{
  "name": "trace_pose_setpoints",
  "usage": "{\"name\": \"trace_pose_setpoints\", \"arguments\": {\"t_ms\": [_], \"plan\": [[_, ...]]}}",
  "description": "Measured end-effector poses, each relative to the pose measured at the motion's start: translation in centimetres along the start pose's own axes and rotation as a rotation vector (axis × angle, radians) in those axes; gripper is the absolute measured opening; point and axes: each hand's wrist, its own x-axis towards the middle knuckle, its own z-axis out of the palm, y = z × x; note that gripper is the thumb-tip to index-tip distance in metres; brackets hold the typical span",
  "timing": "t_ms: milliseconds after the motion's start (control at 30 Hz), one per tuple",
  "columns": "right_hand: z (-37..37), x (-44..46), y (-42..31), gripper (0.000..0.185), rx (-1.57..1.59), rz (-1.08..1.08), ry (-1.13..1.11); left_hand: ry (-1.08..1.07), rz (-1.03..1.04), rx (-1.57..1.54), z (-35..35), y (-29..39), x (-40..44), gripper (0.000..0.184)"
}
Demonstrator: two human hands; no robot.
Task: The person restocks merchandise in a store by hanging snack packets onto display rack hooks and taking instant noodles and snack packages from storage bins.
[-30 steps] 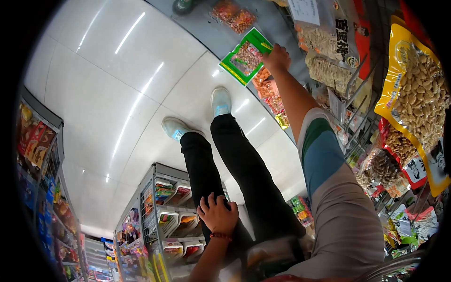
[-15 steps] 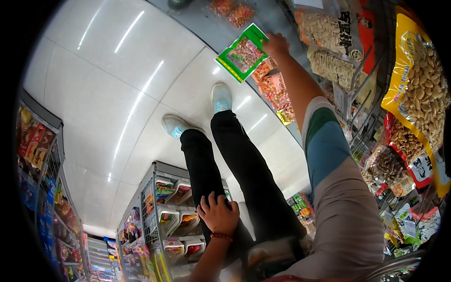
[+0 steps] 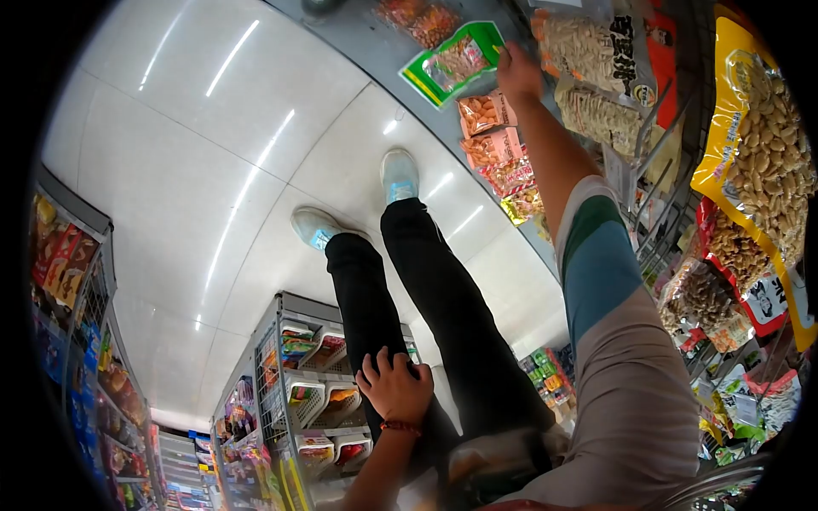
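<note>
At the top, my right hand [image 3: 519, 75] pinches the right edge of a green-bordered snack bag [image 3: 458, 63] with a clear window showing small nut-like pieces. The bag is over a grey shelf [image 3: 358, 43], near two clear packs of reddish nuts [image 3: 433, 27]; I cannot tell whether it touches the shelf. Just below it lie several pink and red snack packets [image 3: 490, 146] in a row, partly behind my right forearm. My left hand [image 3: 397, 388], a beaded bracelet at its wrist, rests on my left thigh with fingers spread and holds nothing.
Large bags of peanuts [image 3: 771, 162] and packs of pale dried snacks [image 3: 588, 51] hang or stand along the wire rack at right. A shelf unit with white baskets [image 3: 328, 349] stands beside my left leg. Another stocked shelf [image 3: 77, 281] is at far left, beyond the tiled floor [image 3: 196, 170].
My right hand has moved the green snack bag up and slightly right, in over the shelf, and the bag has turned. More of the pink packets shows. My left hand stays put.
</note>
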Motion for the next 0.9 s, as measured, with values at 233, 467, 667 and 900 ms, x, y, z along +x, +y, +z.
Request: {"name": "trace_pose_setpoints", "arguments": {"t_ms": [233, 467, 667, 900], "plan": [[0.8, 0.3, 0.0, 0.032, -0.131, -0.016, -0.072, 0.031, 0.022, 0.026, 0.1, 0.2, -0.2, 0.024], [-3.1, -17.9, -3.5, 0.022, 0.234, 0.133, -0.093, 0.130, 0.039, 0.006, -0.2, 0.7, -2.1, 0.032], [-27.8, -38.2, -15.1, 0.015, 0.486, -0.443, -0.464, 0.440, 0.299, -0.359, -3.1, -5.8, -4.8, 0.024], [-50.7, -37.0, -24.4, 0.025, 0.546, -0.581, -0.932, 0.021, 0.133, -0.644, -8.6, -13.1, -16.3, 0.051]]}}
